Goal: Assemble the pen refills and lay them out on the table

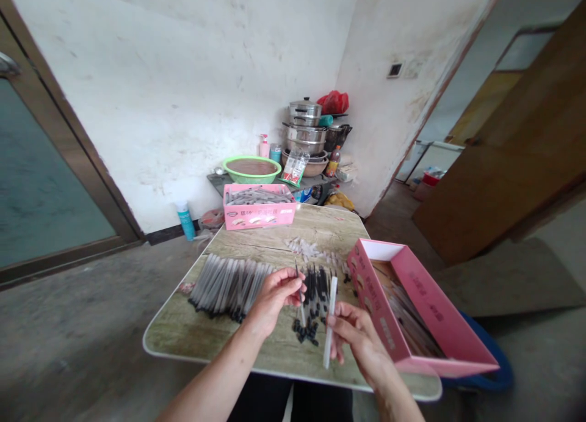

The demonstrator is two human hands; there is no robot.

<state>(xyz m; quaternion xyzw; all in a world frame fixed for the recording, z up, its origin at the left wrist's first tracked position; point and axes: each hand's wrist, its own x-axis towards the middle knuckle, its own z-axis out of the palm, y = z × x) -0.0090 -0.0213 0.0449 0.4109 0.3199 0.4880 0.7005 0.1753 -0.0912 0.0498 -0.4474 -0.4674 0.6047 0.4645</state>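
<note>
My left hand [277,292] pinches a thin pen refill [303,312] with a dark upper end, held nearly upright. To its right, my right hand [353,331] grips a frosted white pen barrel [330,327], tilted slightly; the two pieces are apart. Between the hands, several dark refills [315,284] lie side by side on the table. Small black plugs [306,333] are heaped just below them. Left of my left hand, many translucent barrels with black ends [226,283] lie in a slanted row. Small whitish pieces [306,248] are scattered beyond the refills.
A pink box [260,217] full of pen parts stands at the table's far edge. Another, larger-looking pink box [423,300] holding long thin pieces sits at the right. Behind are a green basin [251,179] and stacked pots [306,140]. The wood-pattern table [183,336] has rounded corners.
</note>
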